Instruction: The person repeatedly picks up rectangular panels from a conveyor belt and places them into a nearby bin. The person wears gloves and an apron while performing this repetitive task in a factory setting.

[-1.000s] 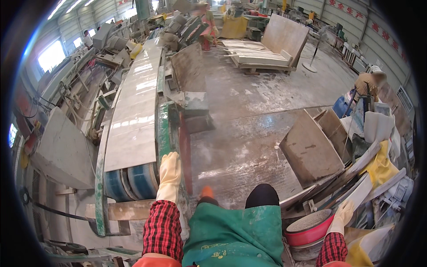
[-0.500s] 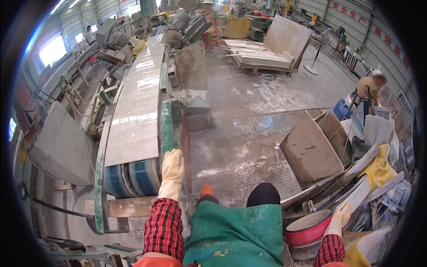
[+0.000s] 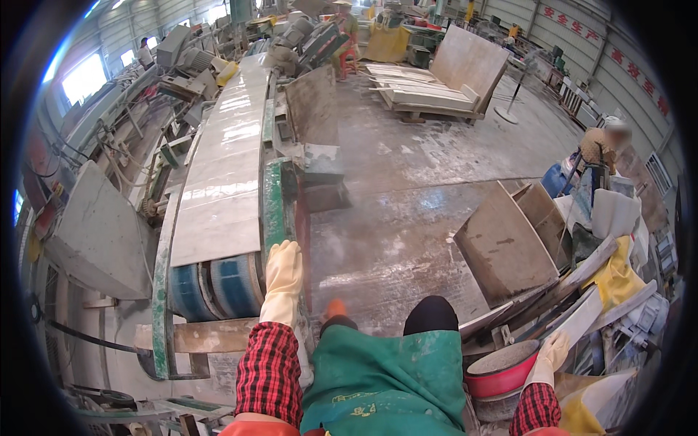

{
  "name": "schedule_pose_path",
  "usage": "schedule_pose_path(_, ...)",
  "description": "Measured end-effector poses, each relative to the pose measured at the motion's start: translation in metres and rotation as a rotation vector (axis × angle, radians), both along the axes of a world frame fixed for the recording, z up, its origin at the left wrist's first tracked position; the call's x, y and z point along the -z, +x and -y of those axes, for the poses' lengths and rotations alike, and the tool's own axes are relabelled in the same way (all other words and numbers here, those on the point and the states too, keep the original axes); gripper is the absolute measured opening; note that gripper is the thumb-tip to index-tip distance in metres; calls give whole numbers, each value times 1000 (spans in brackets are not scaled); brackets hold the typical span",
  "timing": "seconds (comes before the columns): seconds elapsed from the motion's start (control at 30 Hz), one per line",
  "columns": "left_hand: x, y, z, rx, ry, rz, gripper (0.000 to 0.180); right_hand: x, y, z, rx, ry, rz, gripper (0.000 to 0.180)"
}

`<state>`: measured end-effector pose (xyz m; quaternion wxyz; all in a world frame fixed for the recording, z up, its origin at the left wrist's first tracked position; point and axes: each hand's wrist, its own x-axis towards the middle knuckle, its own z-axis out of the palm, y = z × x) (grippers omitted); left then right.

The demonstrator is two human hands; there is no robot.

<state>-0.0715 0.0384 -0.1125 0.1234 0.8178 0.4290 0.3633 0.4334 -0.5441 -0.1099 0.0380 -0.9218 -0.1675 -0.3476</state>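
My left hand (image 3: 283,276), in a cream rubber glove, rests at the near end of the conveyor's green frame (image 3: 274,211), its fingers curled over the edge. Beside it, pale polished stone slabs (image 3: 218,211) lie in a row along the conveyor, the nearest one ending above a blue roller (image 3: 238,285). At the lower right my right hand (image 3: 551,354), gloved alike, is closed on the near end of a pale flat strip (image 3: 583,320) that leans among other boards. The fingertips on its underside are hidden.
A red round tub (image 3: 502,370) stands left of my right hand. Brown boards (image 3: 505,247) lean on the right, near a yellow cloth (image 3: 618,272). Further off, a pallet of pale strips (image 3: 422,91) sits on the wet floor (image 3: 392,240). A co-worker (image 3: 600,145) bends at the far right.
The view has shifted very slightly. Both hands keep their places on the frame and the strip.
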Motion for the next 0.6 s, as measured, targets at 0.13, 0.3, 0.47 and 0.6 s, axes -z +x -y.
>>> schedule_pose_path(0.13, 5, -4, -2, -14, -11, -1, 21, -8, -13, -11, -3, 11, -70, 35)
schedule_pose_path(0.3, 3, -1, 0, -18, 11, 55, 19, -7, -15, -6, 36, -9, -89, 38)
schedule_pose_path(0.47, 3, -1, 0, -38, 14, 61, 18, -9, -18, -9, 50, -22, -135, 37)
schedule_pose_path(0.6, 17, 0, -5, -57, 81, 76, 17, -1, -18, -4, -3, -13, -56, 36)
